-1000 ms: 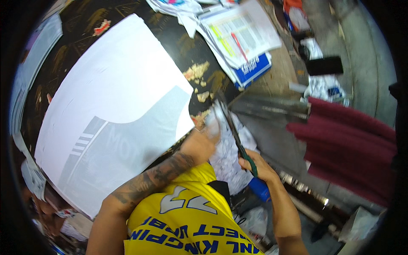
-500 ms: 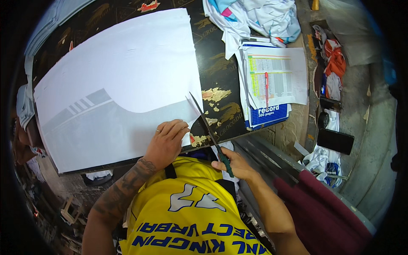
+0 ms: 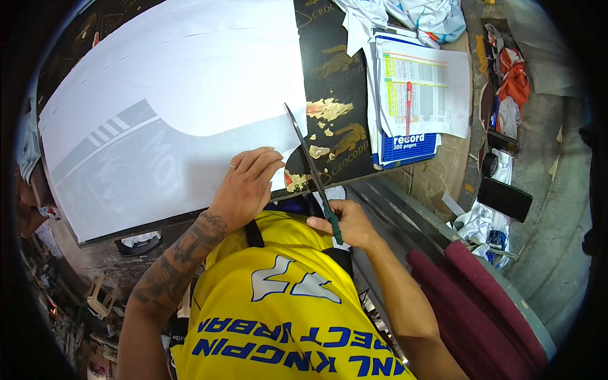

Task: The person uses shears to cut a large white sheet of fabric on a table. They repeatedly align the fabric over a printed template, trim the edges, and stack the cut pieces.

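Observation:
A large white sheet (image 3: 202, 69), cloth or paper, covers much of the dark table and shows a grey curved shape with stripes along its near part. My left hand (image 3: 256, 171) lies over the sheet's near right corner, its fingers stretched out and close together. In my right hand (image 3: 351, 223), just beyond the table's near edge, is a pair of scissors (image 3: 307, 145) with green-wrapped handles. The long dark blades point away from me across the sheet's right edge, where the grey shape ends. How far the blades are parted cannot be made out.
Right of the sheet, printed papers (image 3: 421, 76) with a red pen (image 3: 408, 104) rest on a blue record book (image 3: 408, 149). Crumpled white garments (image 3: 421, 16) lie behind them. A dark phone-like slab (image 3: 505, 198) is at the right, above maroon cloth (image 3: 472, 285).
The view has shifted, so the table and sheet sit higher in the picture. Both hands and the scissors keep nearly the same place at the sheet's right edge.

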A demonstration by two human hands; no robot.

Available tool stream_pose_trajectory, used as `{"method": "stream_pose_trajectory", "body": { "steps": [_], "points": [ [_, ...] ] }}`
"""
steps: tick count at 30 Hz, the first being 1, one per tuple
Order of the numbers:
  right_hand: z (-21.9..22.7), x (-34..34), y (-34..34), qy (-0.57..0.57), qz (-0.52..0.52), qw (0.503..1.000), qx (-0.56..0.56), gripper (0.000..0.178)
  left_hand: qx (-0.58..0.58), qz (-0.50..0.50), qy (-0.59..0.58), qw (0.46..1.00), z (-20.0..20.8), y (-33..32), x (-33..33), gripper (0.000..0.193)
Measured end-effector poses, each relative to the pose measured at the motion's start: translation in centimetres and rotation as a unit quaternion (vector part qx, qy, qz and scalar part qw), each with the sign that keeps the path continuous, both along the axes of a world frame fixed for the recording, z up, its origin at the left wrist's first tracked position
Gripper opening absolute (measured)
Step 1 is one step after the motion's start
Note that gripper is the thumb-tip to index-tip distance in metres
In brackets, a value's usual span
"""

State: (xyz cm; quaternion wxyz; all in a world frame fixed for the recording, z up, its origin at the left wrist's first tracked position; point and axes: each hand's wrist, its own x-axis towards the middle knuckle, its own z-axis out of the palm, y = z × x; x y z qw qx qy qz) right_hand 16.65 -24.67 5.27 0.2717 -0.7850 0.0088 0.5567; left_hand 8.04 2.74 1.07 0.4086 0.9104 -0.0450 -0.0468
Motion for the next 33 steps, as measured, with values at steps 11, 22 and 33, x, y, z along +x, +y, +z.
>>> {"method": "stream_pose_trajectory", "body": {
  "steps": [11,22,33],
  "points": [
    [7.1,11.0,-2.3,0.155,0.133,0.974,-0.100,0.059,0.011,0.195,-0.036,0.980,0.7,-4.1,0.7,0.041],
    [3.2,30.5,9.0,0.044,0.581,0.813,0.013,0.054,0.211,0.325,-0.048,0.921,-2.8,-10.9,1.0,0.048],
    [2.7,29.3,12.6,0.013,0.643,0.766,-0.002,0.060,0.235,0.354,-0.088,0.901,-3.0,-11.1,1.5,0.041]
  ]
}}
